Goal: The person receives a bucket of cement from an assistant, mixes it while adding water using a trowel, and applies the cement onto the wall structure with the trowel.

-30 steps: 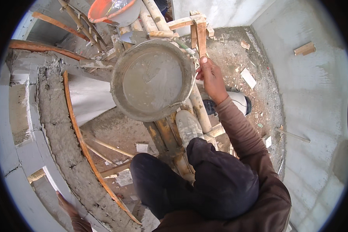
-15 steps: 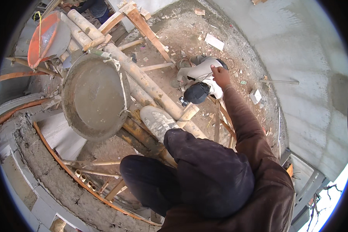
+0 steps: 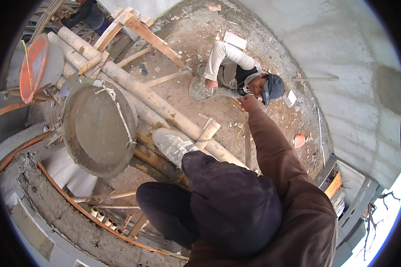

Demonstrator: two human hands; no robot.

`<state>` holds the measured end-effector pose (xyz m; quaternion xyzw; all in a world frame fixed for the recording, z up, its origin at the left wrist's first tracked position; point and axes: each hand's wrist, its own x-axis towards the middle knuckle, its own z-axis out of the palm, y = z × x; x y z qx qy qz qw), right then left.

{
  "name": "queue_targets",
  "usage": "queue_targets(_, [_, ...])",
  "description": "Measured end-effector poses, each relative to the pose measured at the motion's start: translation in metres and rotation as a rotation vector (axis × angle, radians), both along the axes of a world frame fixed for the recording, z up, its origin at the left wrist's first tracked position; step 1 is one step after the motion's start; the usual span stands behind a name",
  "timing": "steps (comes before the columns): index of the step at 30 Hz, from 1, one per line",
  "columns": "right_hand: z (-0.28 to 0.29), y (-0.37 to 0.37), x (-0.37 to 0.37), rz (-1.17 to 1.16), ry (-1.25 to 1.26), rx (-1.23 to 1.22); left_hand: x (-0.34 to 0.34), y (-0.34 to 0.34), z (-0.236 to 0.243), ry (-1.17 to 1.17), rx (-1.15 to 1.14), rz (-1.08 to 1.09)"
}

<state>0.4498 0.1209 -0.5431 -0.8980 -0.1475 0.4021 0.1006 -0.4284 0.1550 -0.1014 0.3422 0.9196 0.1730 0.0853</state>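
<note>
Head view: the right hand (image 3: 249,103) is reaching out over a co-worker (image 3: 229,58), well apart from the grey basin (image 3: 116,168).

A second ago this hand was gripping at the basin's rim; now it is overlapping the co-worker's face, its fingers curling together, though whether they are clamping anything cannot be told. The co-worker's dark cap (image 3: 274,88) is now showing right of the hand, not left as half a second ago. The left hand is staying out of view, its grip impossible to tell. The one grey basin, holding wet mix (image 3: 96,127), is sitting left of the right hand, two long poles (image 3: 149,97) running between. One orange basin (image 3: 26,82), two co-workers and four pipe ends (image 3: 101,216) are showing.
</note>
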Motion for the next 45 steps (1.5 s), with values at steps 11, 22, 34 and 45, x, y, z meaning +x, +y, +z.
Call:
queue_targets(11, [-0.021, 0.004, -0.005, -0.066, -0.158, 0.062, 0.016, 0.019, 0.001, 0.017, -0.048, -0.017])
queue_targets(22, [0.021, 0.071, 0.015, -0.531, 0.062, 0.666, 0.022, 0.023, 0.014, 0.057, -0.098, -0.007])
queue_targets(34, [0.173, 0.077, -0.014, -0.518, -0.022, 0.36, -0.004, -0.021, 0.045, 0.03, -0.291, 0.154])
queue_targets(45, [0.392, -0.07, -0.054, -0.876, -0.058, 0.248, 0.022, -0.018, 0.047, -0.053, -0.53, 0.228])
